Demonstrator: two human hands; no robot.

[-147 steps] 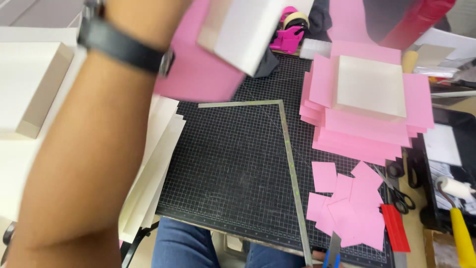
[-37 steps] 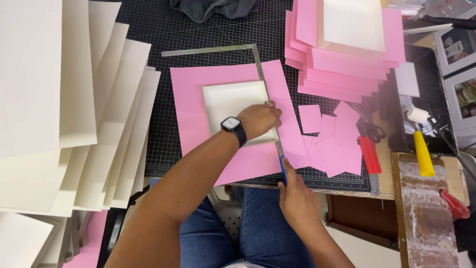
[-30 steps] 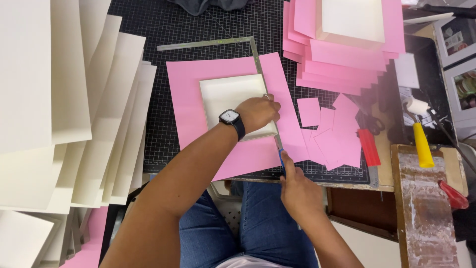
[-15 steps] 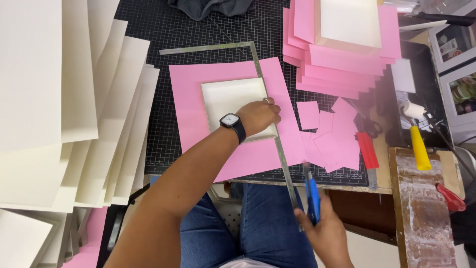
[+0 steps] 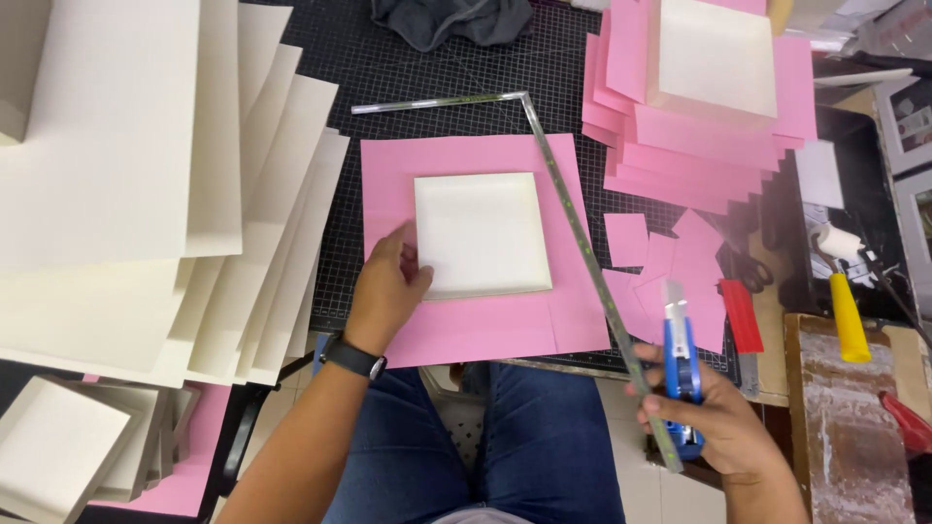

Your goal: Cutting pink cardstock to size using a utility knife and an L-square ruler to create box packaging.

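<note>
now my left hand (image 5: 388,286) lies flat, fingers apart, touching the cream box (image 5: 482,234) on the pink sheet (image 5: 466,325). my right hand (image 5: 714,427) is clamped on the blue knife (image 5: 682,364) and steel square (image 5: 582,247); i judge the box must stay centred, the sheet flat.

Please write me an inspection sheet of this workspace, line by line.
Surface: black gridded cutting mat, largely covered.
Job's things: pink sheet flat on the mat, cream square box centred on it; metal L-square ruler lies along the sheet's right edge.
Clutter: fanned cream boards at left; pink sheet stack bearing another cream box; pink offcuts; red strip; yellow-handled roller; grey cloth.
Grippers: left hand touches the box's left edge; right hand holds a blue utility knife and the ruler's end.
Cables: nothing seen.
Surroundings: person's jeans below; more boxes at lower left.
</note>
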